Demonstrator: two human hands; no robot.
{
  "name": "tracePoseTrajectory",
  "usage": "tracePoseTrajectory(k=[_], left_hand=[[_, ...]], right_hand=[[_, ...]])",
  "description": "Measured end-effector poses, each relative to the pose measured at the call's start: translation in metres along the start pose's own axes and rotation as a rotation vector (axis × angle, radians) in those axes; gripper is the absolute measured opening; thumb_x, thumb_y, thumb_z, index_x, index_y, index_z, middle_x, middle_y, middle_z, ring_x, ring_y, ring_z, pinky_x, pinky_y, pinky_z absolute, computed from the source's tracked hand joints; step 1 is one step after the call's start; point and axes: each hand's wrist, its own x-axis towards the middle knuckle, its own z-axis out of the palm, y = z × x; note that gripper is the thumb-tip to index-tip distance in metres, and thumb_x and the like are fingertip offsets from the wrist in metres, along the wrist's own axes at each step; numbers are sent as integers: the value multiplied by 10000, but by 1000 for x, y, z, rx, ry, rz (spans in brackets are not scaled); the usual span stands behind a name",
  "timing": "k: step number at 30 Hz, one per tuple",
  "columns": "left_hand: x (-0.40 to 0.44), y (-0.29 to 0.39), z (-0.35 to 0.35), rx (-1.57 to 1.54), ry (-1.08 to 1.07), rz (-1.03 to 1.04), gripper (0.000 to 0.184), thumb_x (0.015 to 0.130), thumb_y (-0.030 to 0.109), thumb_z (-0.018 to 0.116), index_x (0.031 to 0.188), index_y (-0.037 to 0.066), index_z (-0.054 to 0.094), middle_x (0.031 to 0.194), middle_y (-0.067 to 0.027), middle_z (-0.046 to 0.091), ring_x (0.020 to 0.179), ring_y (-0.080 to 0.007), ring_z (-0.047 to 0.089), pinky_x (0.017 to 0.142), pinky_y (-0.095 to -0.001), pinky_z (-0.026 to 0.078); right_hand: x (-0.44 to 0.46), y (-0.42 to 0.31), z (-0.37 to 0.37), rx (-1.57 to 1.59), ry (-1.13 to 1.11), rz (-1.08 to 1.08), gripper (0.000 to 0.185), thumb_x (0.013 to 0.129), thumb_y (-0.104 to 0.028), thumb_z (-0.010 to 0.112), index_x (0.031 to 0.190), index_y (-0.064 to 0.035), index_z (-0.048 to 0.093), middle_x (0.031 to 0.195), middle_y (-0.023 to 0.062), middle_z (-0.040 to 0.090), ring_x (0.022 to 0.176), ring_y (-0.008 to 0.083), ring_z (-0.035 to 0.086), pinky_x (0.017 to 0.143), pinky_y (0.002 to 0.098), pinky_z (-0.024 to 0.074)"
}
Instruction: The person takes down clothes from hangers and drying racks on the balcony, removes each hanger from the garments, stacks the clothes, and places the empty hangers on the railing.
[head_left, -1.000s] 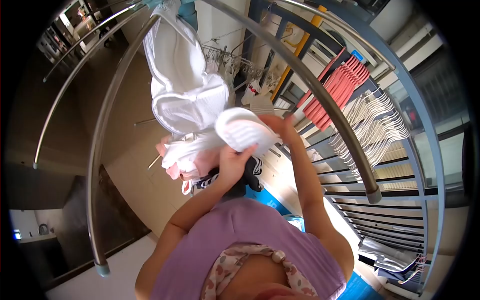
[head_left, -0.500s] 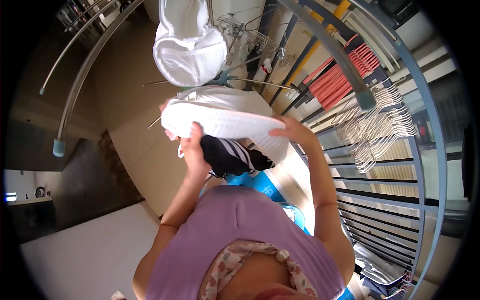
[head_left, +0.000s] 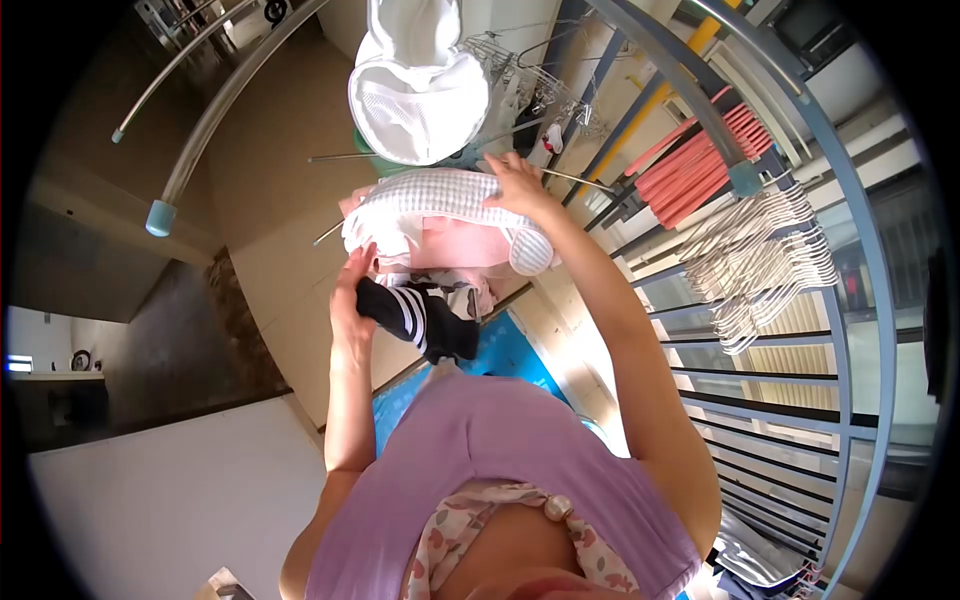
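Observation:
In the head view, a bundle of laundry lies in front of my chest. A grey-and-white gingham cloth (head_left: 440, 186) curves along its far side, with pink cloth (head_left: 462, 243) beneath. My left hand (head_left: 352, 300) is closed at the bundle's left edge. From it hangs a black garment with white stripes (head_left: 425, 318); white cloth (head_left: 385, 235) bunches at its fingertips. My right hand (head_left: 520, 188) has its fingers spread at the gingham cloth's far right edge, touching or just above it. The bundle's underside is hidden.
A white mesh laundry bag (head_left: 420, 110) stands just beyond the bundle. Metal rack arms (head_left: 225, 90) reach in overhead. Pink hangers (head_left: 705, 160) and white hangers (head_left: 765, 260) hang along the railing (head_left: 760, 370) at right. Something blue (head_left: 510, 355) lies below.
The white piece stretched between my hands is no longer spread out; gingham and pink cloth now show. My right hand moved up and left, opening its fingers. My left hand shifted slightly left.

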Motion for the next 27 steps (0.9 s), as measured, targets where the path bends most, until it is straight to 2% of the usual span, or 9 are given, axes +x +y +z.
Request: tracePoseTrajectory(k=[2, 5, 7, 8, 12, 16, 19, 23, 27], left_hand=[[-39, -1, 20, 139, -229, 37, 236, 837, 128, 513, 1051, 27, 521, 1045, -80, 565, 945, -125, 500, 836, -266, 367], [-86, 10, 64, 236, -549, 122, 183, 787, 52, 571, 964, 30, 529, 1005, -66, 555, 930, -117, 489, 853, -267, 347], [-113, 41, 94, 286, -685, 529, 263, 731, 33, 602, 977, 24, 509, 1015, -96, 517, 989, -171, 444, 875, -299, 316], [-120, 53, 97, 284, -674, 695, 293, 701, 69, 624, 961, 30, 495, 1016, -111, 494, 962, -194, 448, 870, -318, 311], [-150, 89, 105, 16, -507, 1297, 205, 763, 48, 486, 963, 93, 502, 1121, -82, 436, 1009, -198, 430, 862, -309, 350], [-181, 128, 123, -521, -980, 1066, 199, 787, 35, 463, 745, 156, 616, 979, 1, 530, 873, -127, 516, 782, -309, 433], [-192, 169, 95, -488, -958, 1173, 172, 793, 46, 459, 760, 124, 609, 927, -25, 546, 862, -130, 521, 767, -302, 437], [-197, 227, 24, -430, -799, 1337, 150, 800, 61, 453, 780, 81, 601, 856, -59, 567, 846, -133, 528, 747, -294, 442], [-165, 251, -46, -374, -512, 1327, 150, 808, 76, 448, 801, 39, 592, 786, -92, 588, 830, -137, 535, 727, -285, 446]], right_hand=[[-29, -10, -21, 450, -7, -170, 778, 659, -359, 699, 1286, -98, 320, 1282, 160, 355, 1178, 289, 352, 972, 373, 291], [-93, -50, -9, 1524, -555, -643, 857, 636, -393, 717, 1287, -30, 293, 1276, 126, 389, 1198, 224, 346, 980, 359, 284], [-139, -72, 15, 877, -466, -692, 1054, 476, -347, 806, 1302, -6, 247, 1274, 159, 381, 1202, 240, 334, 986, 344, 265], [-157, -93, 20, 1122, -841, -427, 1156, 392, -370, 824, 1310, -7, 223, 1280, 166, 368, 1210, 249, 318, 1014, 324, 207], [-177, -124, 108, 1068, -346, -633, 1121, 431, -370, 805, 1337, -95, 206, 1322, 120, 319, 1254, 272, 236, 995, 546, -9], [-188, -159, 112, 862, -162, -763, 1049, 457, -403, 774, 1322, -113, 256, 1324, 124, 311, 1248, 280, 224, 984, 540, 19], [-202, -173, 127, 1075, -477, -613, 945, 514, -337, 728, 1309, -99, 276, 1292, 114, 354, 1199, 263, 297, 973, 491, 119], [-217, -161, 143, 1749, -1242, 129, 809, 590, -249, 667, 1292, -80, 302, 1249, 101, 411, 1132, 241, 395, 958, 426, 252], [-220, -93, 46, 1940, -1002, 325, 607, 654, -114, 536, 1236, -45, 379, 1164, 78, 490, 1006, 195, 511, 879, 309, 403]])
